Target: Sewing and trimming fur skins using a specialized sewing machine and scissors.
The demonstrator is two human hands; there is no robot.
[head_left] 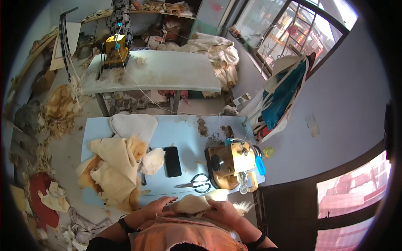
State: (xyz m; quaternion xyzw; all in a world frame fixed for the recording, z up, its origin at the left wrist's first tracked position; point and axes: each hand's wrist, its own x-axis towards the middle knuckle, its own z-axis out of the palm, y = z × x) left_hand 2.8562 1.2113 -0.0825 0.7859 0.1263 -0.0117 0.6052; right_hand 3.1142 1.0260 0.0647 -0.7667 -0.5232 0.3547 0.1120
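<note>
A cream piece of fur pelt (192,204) lies across my lap at the table's front edge, with white hair sticking out at its right end. My left hand (161,206) grips its left end, the fingertips partly hidden. On the right side my right hand (224,212) pinches the pelt between thumb and fingers. Just beyond them stands a gold fur sewing machine (231,163) with a round metal disc at its front. Black-handled scissors (197,183) lie beside the machine, pointing left.
A black phone (172,161) and a white fur tuft (153,161) rest mid-table. Tan pelts (115,167) are heaped on the left. Behind is a second table (176,69) with another yellow machine (115,50). Scraps litter the floor at left; a wall borders the right.
</note>
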